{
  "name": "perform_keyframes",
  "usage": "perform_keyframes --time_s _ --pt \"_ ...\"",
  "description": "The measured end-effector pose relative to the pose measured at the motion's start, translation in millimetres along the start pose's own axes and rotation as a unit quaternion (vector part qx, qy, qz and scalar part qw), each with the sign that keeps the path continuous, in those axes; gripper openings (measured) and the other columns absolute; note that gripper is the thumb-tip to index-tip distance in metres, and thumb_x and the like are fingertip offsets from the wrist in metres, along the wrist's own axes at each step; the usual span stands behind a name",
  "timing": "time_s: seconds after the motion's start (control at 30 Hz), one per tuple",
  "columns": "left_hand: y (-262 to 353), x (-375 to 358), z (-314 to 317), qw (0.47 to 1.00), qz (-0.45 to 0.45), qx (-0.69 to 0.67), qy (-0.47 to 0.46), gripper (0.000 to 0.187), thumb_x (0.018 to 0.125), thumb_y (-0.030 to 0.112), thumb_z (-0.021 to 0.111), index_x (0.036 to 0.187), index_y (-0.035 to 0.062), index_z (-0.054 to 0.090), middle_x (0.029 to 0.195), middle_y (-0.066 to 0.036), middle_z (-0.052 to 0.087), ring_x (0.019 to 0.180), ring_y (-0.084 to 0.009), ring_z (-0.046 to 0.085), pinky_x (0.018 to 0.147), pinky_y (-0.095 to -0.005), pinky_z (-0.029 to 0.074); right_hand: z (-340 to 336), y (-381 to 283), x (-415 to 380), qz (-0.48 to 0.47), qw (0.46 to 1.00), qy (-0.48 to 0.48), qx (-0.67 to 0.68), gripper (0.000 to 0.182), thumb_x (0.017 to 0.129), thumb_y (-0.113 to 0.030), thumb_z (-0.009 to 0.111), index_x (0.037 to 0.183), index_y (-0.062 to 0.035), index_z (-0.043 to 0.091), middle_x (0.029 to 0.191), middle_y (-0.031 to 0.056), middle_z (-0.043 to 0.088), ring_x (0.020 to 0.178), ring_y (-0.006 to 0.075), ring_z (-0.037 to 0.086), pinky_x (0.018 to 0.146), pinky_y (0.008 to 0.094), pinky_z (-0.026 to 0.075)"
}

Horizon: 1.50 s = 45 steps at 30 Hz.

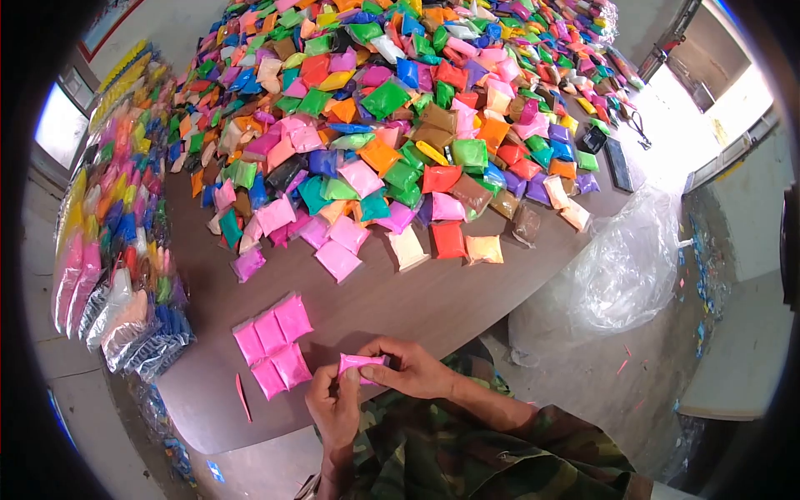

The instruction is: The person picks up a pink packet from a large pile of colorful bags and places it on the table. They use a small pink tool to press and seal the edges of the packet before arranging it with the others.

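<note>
Between my two hands, just over the table's near edge, is a pink packet (360, 361) in clear wrapping. My left hand (333, 408) pinches its left end, and my right hand (408, 367) grips the right end with thumb and fingers. Fingers cover part of the packet. Left of my hands, a joined sheet of several pink packets (270, 337) lies flat on the table (417, 304). A thin pink strip (242, 397) rests near that sheet, towards the front edge.
A large heap of coloured packets (387, 98) covers the table's far part. Bundled packets in clear bags (125, 242) hang along the left side. A dark phone (617, 164) lies at the right edge, above a big clear plastic bag (621, 267). Scraps litter the floor.
</note>
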<state>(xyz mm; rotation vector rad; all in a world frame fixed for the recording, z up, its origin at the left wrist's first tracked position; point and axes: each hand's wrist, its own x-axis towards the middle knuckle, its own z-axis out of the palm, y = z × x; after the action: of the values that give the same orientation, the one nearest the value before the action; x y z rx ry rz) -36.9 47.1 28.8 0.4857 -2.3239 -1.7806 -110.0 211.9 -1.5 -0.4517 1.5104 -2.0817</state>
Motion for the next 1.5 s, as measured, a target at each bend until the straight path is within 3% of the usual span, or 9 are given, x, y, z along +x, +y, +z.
perform_keyframes --time_s 0.1,0.23,0.47,0.77,0.93,1.03,1.33,1.43,1.5 --pt "-2 3 0 0.999 0.013 0.03 0.008 0.018 0.099 0.013 0.072 0.091 -0.0018 0.065 0.072 0.0 0.057 0.066 -0.0057 0.047 0.056 -0.0266 0.037 -5 -4 2 -0.015 0.996 -0.032 -0.081 0.025 0.102 -0.017 0.069 0.122 -0.0016 0.068 0.098 0.0012 0.065 0.082 0.0055 0.057 0.07 0.0244 0.049" --pt "10 5 4 0.998 0.005 0.068 0.016 0.015 0.097 0.011 0.073 0.093 -0.0022 0.068 0.072 -0.001 0.058 0.068 -0.0052 0.047 0.057 -0.0264 0.038 -7 -7 2 0.074 0.996 -0.013 -0.038 0.025 0.101 -0.018 0.071 0.121 -0.0022 0.069 0.096 0.0008 0.067 0.079 0.0061 0.06 0.067 0.025 0.05" --pt "11 2 3 0.993 -0.069 -0.088 -0.035 0.021 0.098 0.015 0.075 0.107 -0.0027 0.069 0.08 0.004 0.062 0.073 -0.0018 0.05 0.06 -0.0213 0.04 -1 -4 -4 0.072 0.996 0.04 0.031 0.021 0.101 -0.015 0.074 0.116 -0.0014 0.071 0.085 -0.0043 0.067 0.074 0.0009 0.057 0.063 0.0212 0.046" --pt "-3 7 0 0.993 -0.038 -0.107 -0.041 0.016 0.101 0.014 0.071 0.104 -0.0011 0.068 0.077 0.002 0.063 0.068 -0.003 0.053 0.059 -0.0209 0.041 0 -14 2 0.092 0.991 0.018 0.092 0.023 0.099 -0.009 0.073 0.12 0.0008 0.069 0.104 -0.0026 0.068 0.092 0.0028 0.058 0.078 0.0209 0.049" --pt "-2 8 -4 0.991 -0.047 -0.107 -0.064 0.015 0.1 0.012 0.072 0.105 -0.0011 0.069 0.084 0.0 0.065 0.074 -0.0047 0.057 0.065 -0.0212 0.046 -2 -11 1 0.08 0.995 0.022 0.052 0.023 0.097 -0.005 0.074 0.118 0.0007 0.069 0.104 -0.0026 0.068 0.092 0.0031 0.058 0.079 0.0216 0.049" --pt "19 8 5 0.981 -0.058 -0.185 -0.015 0.015 0.099 0.011 0.074 0.107 -0.0019 0.069 0.092 -0.003 0.066 0.082 -0.0057 0.059 0.071 -0.0211 0.048 1 -8 0 0.061 0.997 0.029 0.029 0.024 0.097 -0.005 0.073 0.119 0.0007 0.068 0.101 -0.0016 0.068 0.088 0.0038 0.059 0.076 0.0216 0.05" --pt "-3 11 -5 0.998 0.031 -0.044 -0.027 0.011 0.095 0.005 0.074 0.101 -0.0022 0.069 0.089 -0.001 0.064 0.073 -0.0055 0.049 0.062 -0.0234 0.039 5 -11 0 0.043 0.998 0.027 0.034 0.018 0.096 -0.005 0.073 0.114 0.0001 0.069 0.102 -0.0012 0.068 0.092 0.0048 0.058 0.078 0.0231 0.048" --pt "-3 7 -4 0.999 0.034 -0.02 -0.017 0.012 0.095 0.006 0.075 0.097 -0.0019 0.067 0.088 0.001 0.064 0.073 -0.0047 0.048 0.061 -0.0239 0.039 4 -9 -4 0.056 0.998 0.035 0.001 0.016 0.099 -0.008 0.071 0.113 -0.0002 0.07 0.102 -0.0006 0.068 0.089 0.0054 0.058 0.075 0.0234 0.048" --pt "2 5 -7 0.999 -0.017 -0.028 -0.034 0.013 0.094 0.007 0.076 0.1 -0.0019 0.068 0.089 0.002 0.063 0.074 -0.0039 0.048 0.061 -0.023 0.039 3 -7 -6 0.045 0.998 0.037 -0.023 0.015 0.101 -0.01 0.07 0.112 0.0002 0.069 0.1 -0.0001 0.068 0.088 0.0055 0.058 0.074 0.0234 0.048"
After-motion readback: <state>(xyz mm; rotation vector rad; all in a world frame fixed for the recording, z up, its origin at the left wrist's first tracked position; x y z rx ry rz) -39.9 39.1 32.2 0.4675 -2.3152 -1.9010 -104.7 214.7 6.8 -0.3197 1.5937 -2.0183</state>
